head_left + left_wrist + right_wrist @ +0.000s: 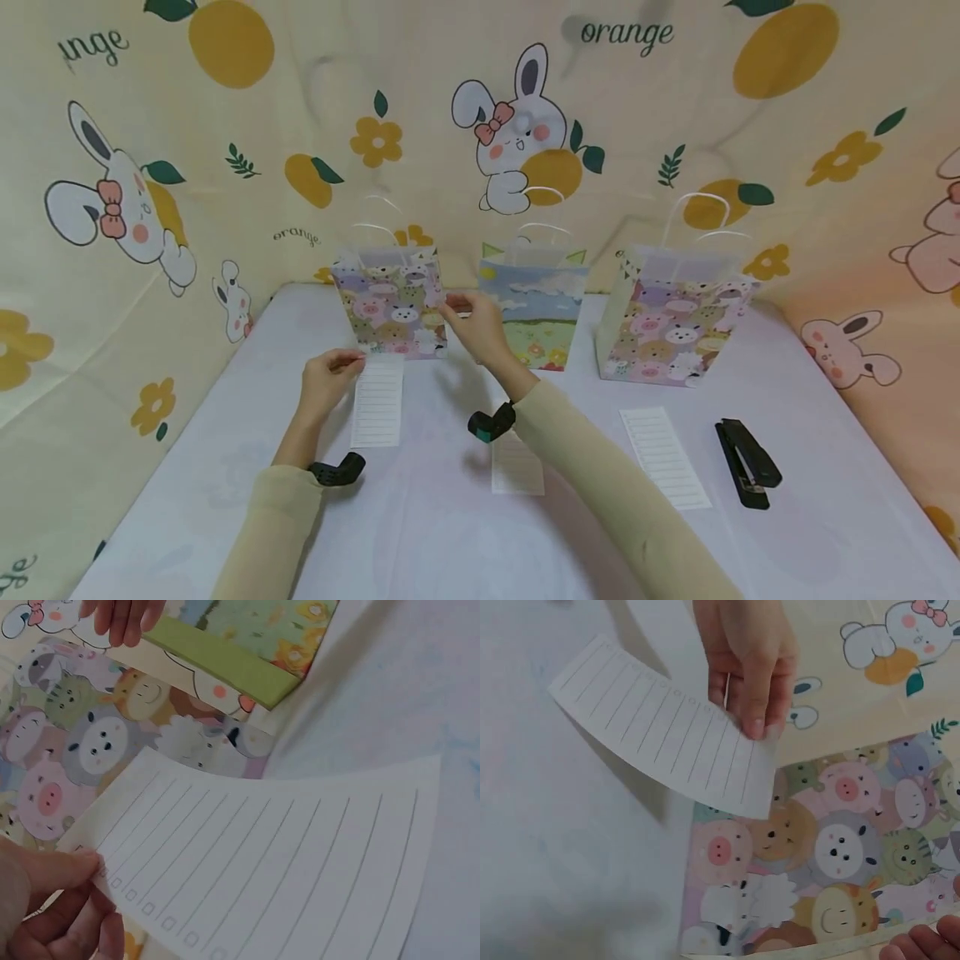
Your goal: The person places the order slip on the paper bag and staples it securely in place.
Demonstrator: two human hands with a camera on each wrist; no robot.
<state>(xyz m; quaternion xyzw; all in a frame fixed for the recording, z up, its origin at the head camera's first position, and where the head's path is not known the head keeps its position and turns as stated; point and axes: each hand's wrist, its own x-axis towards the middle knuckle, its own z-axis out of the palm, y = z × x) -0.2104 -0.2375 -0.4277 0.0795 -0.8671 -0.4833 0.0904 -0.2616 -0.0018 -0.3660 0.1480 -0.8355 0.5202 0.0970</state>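
Observation:
My left hand (324, 385) pinches a sheet of lined checklist paper (378, 408) by its upper left corner, between thumb and fingers. In the left wrist view the sheet (300, 855) bows, with small boxes along one side. It hangs in front of the left gift bag (390, 310), which is printed with cartoon animal faces. Beside that bag's right edge is my right hand (480, 329), fingers loosely bent and fingertips right at the edge. In the right wrist view only some fingers (930, 941) of it show, next to the bag's side.
A landscape-printed gift bag (536, 312) stands in the middle, and a larger animal-print bag (675, 325) at right. Two more lined sheets lie on the table, one (517, 467) partly under my right arm, the other (664, 458) beside a black stapler (747, 462). A patterned cloth (420, 50) hangs behind.

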